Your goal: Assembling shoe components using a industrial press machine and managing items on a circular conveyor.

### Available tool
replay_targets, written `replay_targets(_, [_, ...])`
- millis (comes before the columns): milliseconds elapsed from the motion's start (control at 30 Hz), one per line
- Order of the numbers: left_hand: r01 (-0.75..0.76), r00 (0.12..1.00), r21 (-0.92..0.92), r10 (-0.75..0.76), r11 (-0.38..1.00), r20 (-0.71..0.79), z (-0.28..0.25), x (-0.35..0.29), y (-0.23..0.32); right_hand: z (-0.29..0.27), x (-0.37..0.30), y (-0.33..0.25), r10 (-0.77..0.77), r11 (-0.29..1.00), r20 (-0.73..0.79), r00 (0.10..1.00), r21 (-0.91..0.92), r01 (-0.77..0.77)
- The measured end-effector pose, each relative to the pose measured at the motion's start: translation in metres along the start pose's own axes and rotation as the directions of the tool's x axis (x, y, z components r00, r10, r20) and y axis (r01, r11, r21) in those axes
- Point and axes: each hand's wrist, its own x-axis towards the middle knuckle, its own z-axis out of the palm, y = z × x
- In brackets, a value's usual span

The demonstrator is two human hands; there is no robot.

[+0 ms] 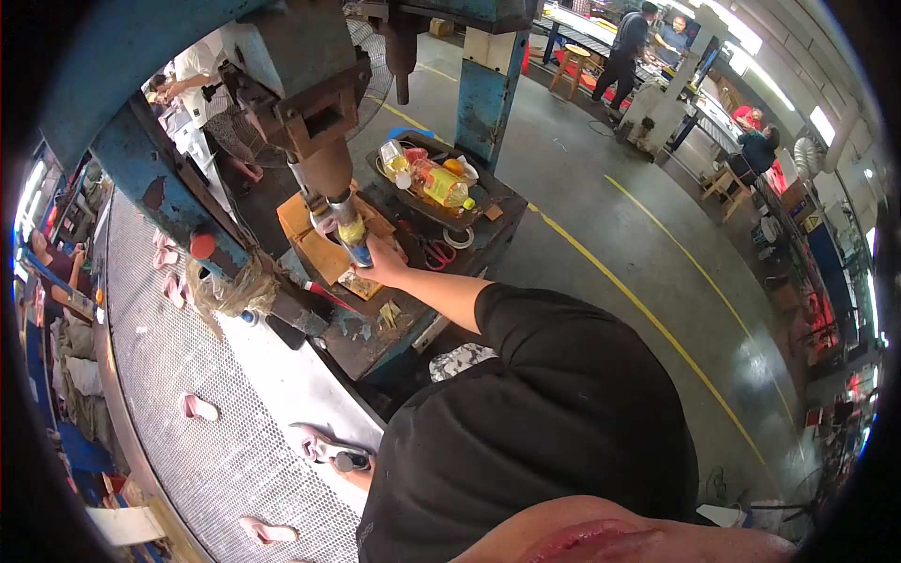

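Observation:
My right hand [379,263] reaches out under the blue press [326,169]. Its fingers are closed around a yellow-and-blue piece [354,239] whose kind I cannot make out. That piece sits right below the press's metal head, and something pinkish shows beside it. Low at the left, my left hand [354,475] is partly hidden by my body. It grips a pink shoe [317,445] with a dark round-ended part in it, over the pale edge of the conveyor. Behind my right hand lies an open cardboard box [319,246] on the press table.
Several pink shoes, one of them a lone shoe [198,406], lie on the mesh conveyor [155,352]. A tray [450,218] with bottles and red-handled scissors [437,253] rest on the press table. A blue post [486,94] rises behind. Other people work farther off.

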Motion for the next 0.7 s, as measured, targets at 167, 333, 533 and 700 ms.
replay_targets(167, [-0.136, 0.973, 0.264, 0.179, 0.955, -0.146, -0.070, 0.011, -0.024, -0.003, -0.014, -0.003, -0.048, 0.998, -0.172, 0.984, -0.048, 0.041])
replay_targets(333, [0.446, 0.854, 0.736, 0.003, 0.510, -0.520, -0.199, 0.073, -0.108, -0.022, -0.002, -0.041, 0.151, 0.973, 0.001, 0.989, -0.178, -0.148])
replay_targets(533, [0.717, 0.688, 0.590, -0.507, 0.371, -0.519, -0.234, 0.105, -0.136, 0.005, -0.058, -0.085, -0.008, 0.994, -0.334, 0.942, -0.103, -0.028])
replay_targets(700, [0.683, 0.730, 0.598, -0.360, 0.419, -0.581, -0.213, 0.105, -0.164, 0.062, -0.161, -0.152, -0.401, 0.914, 0.351, 0.846, 0.210, 0.347])
